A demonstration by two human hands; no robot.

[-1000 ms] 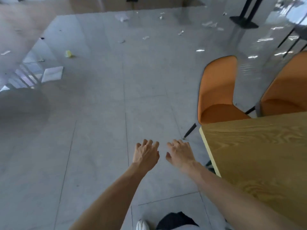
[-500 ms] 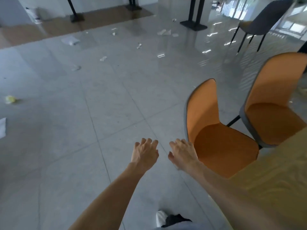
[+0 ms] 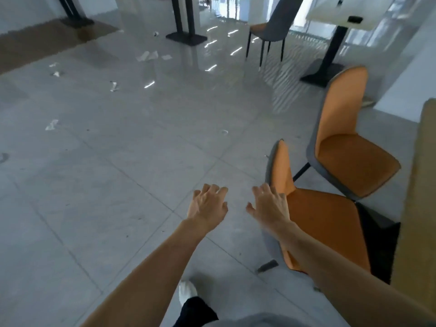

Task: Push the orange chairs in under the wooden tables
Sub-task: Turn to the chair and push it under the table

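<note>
**Both hands out, empty, beside the near orange chair**

The left hand [image 3: 208,204] and right hand [image 3: 271,207] reach forward side by side over the grey tiled floor [image 3: 118,185]. Both are palm-down with the fingers spread and only slightly bent, and neither holds anything. The right hand's fingers [image 3: 265,190] lie at the grey rear edge of the near orange chair [image 3: 325,223]. Whether they touch its backrest cannot be told.

That chair stands at lower right with its seat facing the wooden counter [image 3: 422,208], which runs along the right edge. The seat's far side meets the dark shadow below the counter's edge. The second orange chair [image 3: 342,142] stands just behind it, also facing the counter, with most of its seat out in the open.

Farther back are a grey chair [image 3: 276,24], a black pedestal base [image 3: 186,37] and a white counter [image 3: 342,13]. Paper scraps [image 3: 148,55] lie scattered on the floor. A white shoe [image 3: 187,291] shows between the forearms.
</note>
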